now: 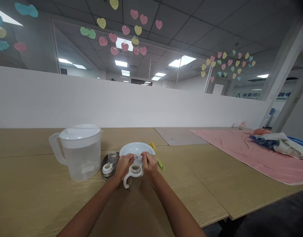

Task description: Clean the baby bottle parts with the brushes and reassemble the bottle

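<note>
My left hand (125, 164) is closed in a pinch on a small clear piece (136, 156) that looks like a baby bottle's nipple. My right hand (150, 163) grips a thin stick-like tool (140, 155), whose tip meets the clear piece; its exact kind is too small to make out. Both hands are over the near rim of a white bowl (134, 144). Just below them a baby bottle (135, 177) stands upright and uncapped, with white curved handles (126, 182). Left of my left hand, a dark round tray (103, 164) holds a white collar ring (107, 169) and a clear dome cap (112, 157).
A lidded clear pitcher (82, 158) of water stands at the left. Behind my right hand lies a brush with a yellow head (152, 145) and green handle (161, 165). A pink cloth (240, 148) with folded clothes (280, 143) covers the right side. A white partition (141, 105) backs the table.
</note>
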Demonstrator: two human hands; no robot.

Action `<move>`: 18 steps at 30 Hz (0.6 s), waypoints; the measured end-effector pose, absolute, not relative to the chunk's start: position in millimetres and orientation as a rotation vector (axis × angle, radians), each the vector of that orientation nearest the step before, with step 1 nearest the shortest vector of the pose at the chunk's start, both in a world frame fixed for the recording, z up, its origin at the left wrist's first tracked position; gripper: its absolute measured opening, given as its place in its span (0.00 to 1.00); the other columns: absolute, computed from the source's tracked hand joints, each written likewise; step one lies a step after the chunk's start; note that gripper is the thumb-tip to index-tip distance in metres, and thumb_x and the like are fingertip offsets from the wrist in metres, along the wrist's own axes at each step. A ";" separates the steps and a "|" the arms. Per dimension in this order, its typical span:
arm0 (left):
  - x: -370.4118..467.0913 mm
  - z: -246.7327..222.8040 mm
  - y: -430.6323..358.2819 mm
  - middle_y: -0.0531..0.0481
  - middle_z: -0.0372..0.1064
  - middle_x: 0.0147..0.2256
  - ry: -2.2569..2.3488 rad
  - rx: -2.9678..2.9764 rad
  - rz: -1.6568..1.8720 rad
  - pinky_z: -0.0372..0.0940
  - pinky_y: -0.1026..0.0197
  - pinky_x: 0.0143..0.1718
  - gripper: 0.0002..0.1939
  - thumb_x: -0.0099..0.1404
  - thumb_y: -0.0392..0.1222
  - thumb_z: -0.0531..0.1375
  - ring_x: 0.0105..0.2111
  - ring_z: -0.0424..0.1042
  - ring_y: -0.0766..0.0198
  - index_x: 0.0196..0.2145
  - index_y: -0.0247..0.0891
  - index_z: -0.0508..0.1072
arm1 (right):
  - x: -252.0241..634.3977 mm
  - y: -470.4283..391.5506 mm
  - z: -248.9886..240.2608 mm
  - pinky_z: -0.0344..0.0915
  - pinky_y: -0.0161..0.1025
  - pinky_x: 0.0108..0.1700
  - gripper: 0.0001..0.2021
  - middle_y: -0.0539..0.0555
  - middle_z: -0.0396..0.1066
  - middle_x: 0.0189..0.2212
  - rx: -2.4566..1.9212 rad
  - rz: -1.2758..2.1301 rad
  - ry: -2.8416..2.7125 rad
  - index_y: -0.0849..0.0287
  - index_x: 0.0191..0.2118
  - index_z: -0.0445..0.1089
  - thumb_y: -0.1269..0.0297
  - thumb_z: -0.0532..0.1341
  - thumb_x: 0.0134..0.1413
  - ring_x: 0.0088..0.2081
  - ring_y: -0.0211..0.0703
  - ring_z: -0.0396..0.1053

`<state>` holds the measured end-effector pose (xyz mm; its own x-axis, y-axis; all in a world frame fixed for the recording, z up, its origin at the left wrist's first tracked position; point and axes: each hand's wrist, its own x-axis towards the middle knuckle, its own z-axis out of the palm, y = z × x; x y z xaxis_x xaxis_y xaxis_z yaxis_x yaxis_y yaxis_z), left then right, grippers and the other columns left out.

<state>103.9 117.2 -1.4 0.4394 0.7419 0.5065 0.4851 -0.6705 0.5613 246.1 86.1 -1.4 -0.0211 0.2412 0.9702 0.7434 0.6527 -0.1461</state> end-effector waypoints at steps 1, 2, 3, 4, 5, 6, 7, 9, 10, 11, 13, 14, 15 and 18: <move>104.1 -1.5 117.4 0.47 0.73 0.31 1.043 2.361 1.082 0.59 0.63 0.35 0.17 0.64 0.43 0.46 0.31 0.68 0.62 0.29 0.37 0.72 | 245.8 86.2 -1.5 0.55 0.30 0.23 0.16 0.49 0.64 0.16 -0.826 -0.494 -1.604 0.61 0.26 0.67 0.68 0.47 0.62 0.18 0.31 0.61; 104.2 -1.8 117.7 0.47 0.73 0.31 1.039 2.358 1.086 0.59 0.63 0.35 0.17 0.64 0.43 0.46 0.31 0.68 0.62 0.29 0.37 0.72 | 245.3 86.3 -1.6 0.55 0.30 0.23 0.16 0.49 0.65 0.16 -0.820 -0.494 -1.616 0.61 0.26 0.67 0.68 0.47 0.62 0.18 0.31 0.61; 104.2 -2.0 118.0 0.47 0.73 0.31 1.037 2.355 1.091 0.59 0.63 0.35 0.17 0.64 0.43 0.46 0.31 0.68 0.62 0.30 0.37 0.73 | 244.8 86.3 -1.6 0.55 0.30 0.23 0.16 0.49 0.66 0.17 -0.818 -0.489 -1.626 0.61 0.26 0.67 0.68 0.47 0.62 0.18 0.31 0.61; 104.3 -2.4 118.2 0.47 0.73 0.31 1.035 2.353 1.095 0.59 0.63 0.34 0.17 0.64 0.43 0.46 0.31 0.69 0.62 0.30 0.37 0.73 | 244.4 86.5 -1.7 0.56 0.30 0.24 0.16 0.50 0.67 0.17 -0.817 -0.484 -1.635 0.61 0.26 0.67 0.68 0.48 0.62 0.18 0.31 0.62; 104.3 -2.7 118.5 0.47 0.73 0.31 1.034 2.351 1.100 0.59 0.63 0.34 0.17 0.64 0.44 0.46 0.31 0.69 0.62 0.30 0.37 0.73 | 244.1 86.8 -1.8 0.56 0.30 0.24 0.16 0.50 0.68 0.18 -0.816 -0.479 -1.645 0.62 0.26 0.68 0.68 0.48 0.61 0.19 0.32 0.63; 104.2 -3.1 118.8 0.48 0.73 0.30 1.033 2.349 1.103 0.59 0.63 0.34 0.17 0.64 0.44 0.46 0.30 0.69 0.62 0.29 0.37 0.73 | 244.1 87.4 -2.0 0.57 0.30 0.25 0.15 0.51 0.69 0.19 -0.816 -0.473 -1.652 0.62 0.27 0.68 0.68 0.49 0.61 0.20 0.32 0.65; 104.1 -3.5 119.1 0.48 0.73 0.30 1.032 2.348 1.108 0.59 0.63 0.34 0.17 0.64 0.44 0.46 0.30 0.69 0.62 0.29 0.37 0.72 | 244.3 88.1 -2.4 0.58 0.29 0.26 0.15 0.51 0.70 0.20 -0.817 -0.465 -1.655 0.62 0.27 0.69 0.68 0.49 0.61 0.20 0.33 0.66; 103.9 -4.3 119.7 0.47 0.73 0.31 1.028 2.345 1.119 0.59 0.63 0.34 0.17 0.64 0.43 0.46 0.31 0.69 0.62 0.30 0.37 0.72 | 245.4 89.9 -3.3 0.59 0.29 0.27 0.15 0.52 0.72 0.22 -0.827 -0.444 -1.657 0.62 0.27 0.70 0.68 0.50 0.61 0.22 0.33 0.67; 103.9 -4.8 120.0 0.47 0.73 0.32 1.024 2.342 1.126 0.59 0.62 0.35 0.17 0.64 0.43 0.46 0.31 0.69 0.62 0.30 0.37 0.72 | 246.1 90.7 -3.8 0.59 0.29 0.27 0.16 0.52 0.73 0.22 -0.838 -0.430 -1.663 0.62 0.27 0.70 0.67 0.50 0.61 0.22 0.33 0.68; 103.9 -5.3 120.3 0.47 0.74 0.33 1.019 2.341 1.132 0.60 0.62 0.36 0.17 0.64 0.42 0.46 0.31 0.69 0.62 0.31 0.37 0.72 | 246.8 91.3 -4.1 0.59 0.29 0.27 0.16 0.52 0.73 0.22 -0.856 -0.411 -1.675 0.62 0.26 0.71 0.67 0.50 0.61 0.22 0.34 0.68; 104.0 -6.0 120.5 0.46 0.74 0.34 1.008 2.337 1.140 0.60 0.62 0.37 0.16 0.64 0.42 0.46 0.32 0.69 0.62 0.32 0.37 0.72 | 247.9 91.4 -4.0 0.60 0.29 0.27 0.18 0.52 0.73 0.21 -0.900 -0.359 -1.707 0.61 0.25 0.71 0.66 0.50 0.61 0.22 0.34 0.69; 104.0 -6.2 120.3 0.46 0.74 0.34 1.004 2.335 1.142 0.60 0.62 0.37 0.16 0.64 0.43 0.46 0.33 0.69 0.61 0.32 0.37 0.72 | 248.2 90.9 -3.4 0.61 0.29 0.27 0.18 0.52 0.73 0.22 -0.919 -0.326 -1.724 0.61 0.25 0.72 0.65 0.49 0.61 0.23 0.35 0.69; 104.1 -6.0 119.8 0.46 0.74 0.34 1.002 2.332 1.143 0.60 0.62 0.37 0.16 0.64 0.43 0.46 0.33 0.69 0.61 0.31 0.37 0.72 | 248.4 90.1 -2.6 0.62 0.29 0.28 0.18 0.53 0.74 0.23 -0.930 -0.293 -1.742 0.61 0.26 0.72 0.65 0.49 0.61 0.24 0.35 0.70; 104.0 -4.1 116.6 0.46 0.74 0.35 1.004 2.321 1.145 0.60 0.61 0.37 0.17 0.64 0.43 0.46 0.34 0.69 0.61 0.32 0.37 0.72 | 248.8 87.1 -0.3 0.64 0.30 0.33 0.15 0.53 0.75 0.28 -0.909 -0.268 -1.762 0.61 0.32 0.74 0.64 0.51 0.60 0.29 0.36 0.72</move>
<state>104.0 116.6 -4.1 0.4178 0.7322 0.5378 0.4373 -0.6810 0.5874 248.8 87.1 -0.3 -0.1245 0.4449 0.8869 0.6887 0.6822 -0.2455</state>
